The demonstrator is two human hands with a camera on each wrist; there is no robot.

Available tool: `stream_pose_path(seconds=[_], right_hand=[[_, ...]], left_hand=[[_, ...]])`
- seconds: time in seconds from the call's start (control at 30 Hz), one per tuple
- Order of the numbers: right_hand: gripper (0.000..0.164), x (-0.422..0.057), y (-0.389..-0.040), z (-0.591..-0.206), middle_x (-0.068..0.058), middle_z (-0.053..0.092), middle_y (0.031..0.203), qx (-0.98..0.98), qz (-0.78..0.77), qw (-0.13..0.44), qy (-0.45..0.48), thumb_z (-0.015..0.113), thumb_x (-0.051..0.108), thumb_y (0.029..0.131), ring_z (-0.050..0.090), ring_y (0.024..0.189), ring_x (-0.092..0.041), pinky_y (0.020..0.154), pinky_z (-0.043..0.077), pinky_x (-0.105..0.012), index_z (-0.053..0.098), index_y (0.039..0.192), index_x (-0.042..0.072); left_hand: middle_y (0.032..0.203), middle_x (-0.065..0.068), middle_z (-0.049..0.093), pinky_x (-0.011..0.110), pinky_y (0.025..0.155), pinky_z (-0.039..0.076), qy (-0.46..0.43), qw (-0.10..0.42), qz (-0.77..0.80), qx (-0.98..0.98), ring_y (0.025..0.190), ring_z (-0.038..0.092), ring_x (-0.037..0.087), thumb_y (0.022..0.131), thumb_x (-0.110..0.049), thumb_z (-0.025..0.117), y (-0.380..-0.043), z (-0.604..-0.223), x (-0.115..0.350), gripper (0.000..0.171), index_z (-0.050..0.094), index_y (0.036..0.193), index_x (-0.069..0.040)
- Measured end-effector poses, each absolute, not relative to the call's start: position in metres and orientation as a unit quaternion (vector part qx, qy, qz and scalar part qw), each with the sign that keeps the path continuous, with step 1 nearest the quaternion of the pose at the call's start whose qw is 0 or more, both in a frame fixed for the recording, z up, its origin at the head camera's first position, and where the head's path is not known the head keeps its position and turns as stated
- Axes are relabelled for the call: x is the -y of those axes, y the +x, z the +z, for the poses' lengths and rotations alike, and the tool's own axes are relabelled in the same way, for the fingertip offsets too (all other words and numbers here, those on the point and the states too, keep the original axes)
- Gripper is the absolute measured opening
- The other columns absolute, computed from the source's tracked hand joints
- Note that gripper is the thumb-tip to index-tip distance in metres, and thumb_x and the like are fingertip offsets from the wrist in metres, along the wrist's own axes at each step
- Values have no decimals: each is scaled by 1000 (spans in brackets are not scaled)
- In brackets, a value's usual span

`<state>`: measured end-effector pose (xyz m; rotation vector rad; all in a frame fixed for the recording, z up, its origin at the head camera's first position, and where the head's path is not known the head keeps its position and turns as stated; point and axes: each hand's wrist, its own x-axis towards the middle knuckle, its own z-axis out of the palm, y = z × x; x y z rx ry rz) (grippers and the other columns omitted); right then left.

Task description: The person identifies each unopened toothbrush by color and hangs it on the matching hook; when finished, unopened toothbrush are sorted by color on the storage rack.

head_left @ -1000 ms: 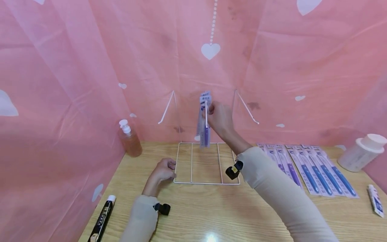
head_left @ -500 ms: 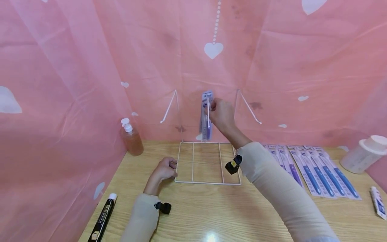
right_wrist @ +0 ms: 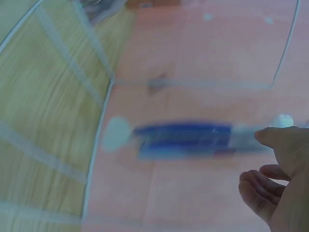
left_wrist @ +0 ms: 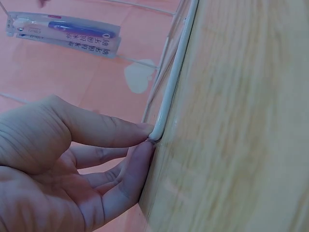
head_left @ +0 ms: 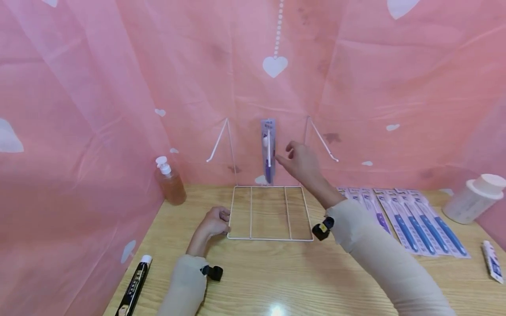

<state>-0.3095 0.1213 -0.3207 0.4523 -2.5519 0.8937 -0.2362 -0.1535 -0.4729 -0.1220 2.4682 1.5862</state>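
Observation:
My left hand [head_left: 215,221] pinches the front left edge of a white wire display rack [head_left: 270,239]; the left wrist view shows thumb and a finger meeting on the wire [left_wrist: 169,96]. Packaged toothbrushes [head_left: 268,175] hang from the rack's middle hook [head_left: 269,151]. In the left wrist view, at least two toothbrush packs [left_wrist: 72,31] overlap there. My right hand [head_left: 303,164] is just right of them, with its fingers loosely bent and holding nothing. The right wrist view shows the hanging packs blurred, the thumb [right_wrist: 270,137] overlapping them in the picture.
Several packaged toothbrushes [head_left: 415,228], purple and blue, lie on the table at right. Beyond them are a white bottle [head_left: 470,202] and a small toothpaste tube [head_left: 492,262]. A pump bottle [head_left: 171,186] and a black tube [head_left: 134,285] are at left. Side hooks [head_left: 216,142] flank the middle one.
The right hand has let go of a toothbrush pack, now on the middle hook, and has moved back to the right. The left hand keeps its place on the rack.

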Motion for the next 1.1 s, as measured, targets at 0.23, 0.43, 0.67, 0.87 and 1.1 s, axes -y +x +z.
stream_pose_path(seconds=[0.23,0.43,0.67,0.87,1.1], right_hand=[[44,-203,-319,-350,-29,64,94,959,249,79,114,65,27,93,62,84,-41,72,53,-52,56,109,-12],[35,-258,-325,-388,-8,50,61,974,197,64,91,70,23,86,47,56,-25,48,41,-36,52,68,-1],[36,-290,-323,-421,-1,38,55,978,193,44,59,68,16,85,39,50,-19,46,37,-32,41,62,7],[33,-298,-323,-435,-5,44,60,980,198,1,18,71,18,85,44,54,-20,47,39,-33,47,69,2],[26,-299,-324,-448,-10,53,66,982,183,-33,-17,64,19,88,52,57,-22,48,44,-32,52,76,-1]], left_hand=[[98,18,57,31,62,61,-35,97,542,-834,81,60,27,67,22,68,-235,-476,155,55,58,119,10],[97,18,57,32,62,61,-41,95,545,-832,80,59,27,66,22,68,-234,-476,158,55,59,118,10],[96,17,57,32,61,61,-41,93,541,-835,79,60,26,65,22,68,-232,-475,160,54,59,117,10],[96,17,57,32,62,61,-40,91,544,-833,80,59,26,65,21,69,-233,-476,161,55,60,118,9],[98,17,57,32,62,61,-37,92,542,-834,82,59,27,66,21,68,-233,-478,161,54,60,118,8]])
